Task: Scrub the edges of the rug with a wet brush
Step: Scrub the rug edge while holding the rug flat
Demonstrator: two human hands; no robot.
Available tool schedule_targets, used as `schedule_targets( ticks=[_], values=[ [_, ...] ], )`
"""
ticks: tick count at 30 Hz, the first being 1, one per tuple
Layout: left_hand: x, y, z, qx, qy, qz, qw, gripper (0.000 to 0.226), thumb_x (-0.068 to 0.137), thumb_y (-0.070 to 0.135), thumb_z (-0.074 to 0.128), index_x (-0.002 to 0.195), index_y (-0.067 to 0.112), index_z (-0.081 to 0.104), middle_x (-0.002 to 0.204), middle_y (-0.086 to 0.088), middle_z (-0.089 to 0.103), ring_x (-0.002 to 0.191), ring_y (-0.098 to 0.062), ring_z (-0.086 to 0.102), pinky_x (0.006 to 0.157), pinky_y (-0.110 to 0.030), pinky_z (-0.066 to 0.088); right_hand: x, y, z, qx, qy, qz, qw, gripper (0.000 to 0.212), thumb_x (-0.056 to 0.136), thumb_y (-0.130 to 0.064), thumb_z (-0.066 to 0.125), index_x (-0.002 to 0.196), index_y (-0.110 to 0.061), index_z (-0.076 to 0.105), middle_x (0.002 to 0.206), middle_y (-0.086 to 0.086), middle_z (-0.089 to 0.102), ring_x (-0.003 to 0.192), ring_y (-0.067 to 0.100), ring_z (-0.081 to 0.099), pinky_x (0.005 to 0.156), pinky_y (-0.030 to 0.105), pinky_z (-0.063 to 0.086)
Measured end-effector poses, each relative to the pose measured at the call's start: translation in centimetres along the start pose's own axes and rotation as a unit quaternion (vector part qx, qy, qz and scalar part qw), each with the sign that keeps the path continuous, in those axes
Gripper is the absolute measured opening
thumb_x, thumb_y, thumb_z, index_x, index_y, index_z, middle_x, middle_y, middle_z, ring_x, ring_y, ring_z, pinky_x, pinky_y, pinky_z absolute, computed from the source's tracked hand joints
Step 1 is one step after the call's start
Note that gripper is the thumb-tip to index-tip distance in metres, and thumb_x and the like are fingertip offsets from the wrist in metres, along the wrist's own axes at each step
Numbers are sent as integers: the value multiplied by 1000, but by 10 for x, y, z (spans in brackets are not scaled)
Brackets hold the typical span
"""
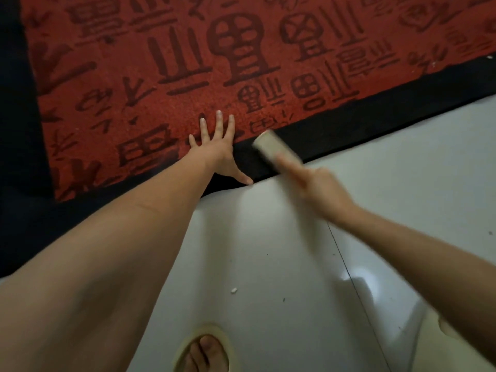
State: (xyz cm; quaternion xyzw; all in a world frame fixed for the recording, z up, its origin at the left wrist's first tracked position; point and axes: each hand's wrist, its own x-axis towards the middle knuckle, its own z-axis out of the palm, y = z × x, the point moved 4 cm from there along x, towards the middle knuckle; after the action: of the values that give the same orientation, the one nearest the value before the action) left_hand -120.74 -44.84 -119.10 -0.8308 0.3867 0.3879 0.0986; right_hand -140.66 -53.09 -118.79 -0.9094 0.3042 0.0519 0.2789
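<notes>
Head view shows the red pile rug with dark symbol pattern and black border (166,76) lying on the pale grey tiled floor (268,237). The left hand (217,154) lies flat on the rug near its edge; its fingers (219,122) are straight and spread apart, with the thumb reaching down to the border's outer line. The right hand (319,186) holds the beige oblong scrubbing brush (276,150) by its near end, but the hand is blurred, so I cannot tell exactly how its fingers wrap around it. The brush head sits on the black border, just beside the left hand.

The step in hand seems to be scrubbing this part of the border. To do it well, the left hand should press firmly so the rug does not slide or wrinkle, and it should stay close to the brush but not under its path. Short strokes along the border, with the bristles kept flat on it, would probably clean more evenly than long ones. I cannot see whether the brush is wet enough. A bare foot in a pale yellow sandal (204,353) stands on the floor, well apart from the edge.
</notes>
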Motion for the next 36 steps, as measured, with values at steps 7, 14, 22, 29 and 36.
schedule_targets(
  ticks=[7, 14, 22, 29, 36],
  values=[
    [-5, 6, -4, 4, -15, -17, 1000, 152, 59, 60, 85, 147, 24, -34, 150, -2, -46, 141, -39, -33, 116, -63, -3, -6, -29, 21, 102, 57, 78, 990, 60, 97, -15, 40, 147, -47, 28, 84, 20, 65, 77, 38, 62, 65, 37, 43],
    [-2, 5, -3, 5, -11, -16, 1000, 152, 58, 61, 85, 147, 25, -34, 150, -2, -46, 141, -39, -33, 116, -63, -3, 18, 47, -38, 28, 129, 176, 975, 54, 99, -18, 39, 147, -41, 33, 98, 24, 63, 92, 41, 59, 76, 42, 44],
    [1, 4, -1, 14, 2, -20, 1000, 152, 58, 61, 85, 147, 25, -33, 151, -1, -44, 142, -39, -31, 117, -62, -2, 1, 15, -9, -25, -27, 40, 999, 52, 98, -22, 38, 146, -40, 35, 90, 17, 62, 79, 34, 59, 69, 38, 44],
    [4, 41, -21, 97, -27, -77, 992, 153, 59, 68, 80, 148, 0, -24, 155, -23, -31, 145, -44, -18, 118, -57, -2, -1, 27, -19, 117, 90, 77, 986, 47, 99, -22, 45, 142, -41, 43, 98, 25, 67, 89, 40, 63, 75, 39, 46],
    [28, 94, -27, 38, 12, 62, 997, 142, 66, 46, 86, 152, 17, -22, 157, -10, -34, 145, -35, -24, 120, -49, -5, 3, 86, -59, 78, 141, 140, 977, 54, 98, -18, 43, 145, -44, 35, 91, 25, 65, 82, 39, 63, 73, 38, 49]
  ],
)
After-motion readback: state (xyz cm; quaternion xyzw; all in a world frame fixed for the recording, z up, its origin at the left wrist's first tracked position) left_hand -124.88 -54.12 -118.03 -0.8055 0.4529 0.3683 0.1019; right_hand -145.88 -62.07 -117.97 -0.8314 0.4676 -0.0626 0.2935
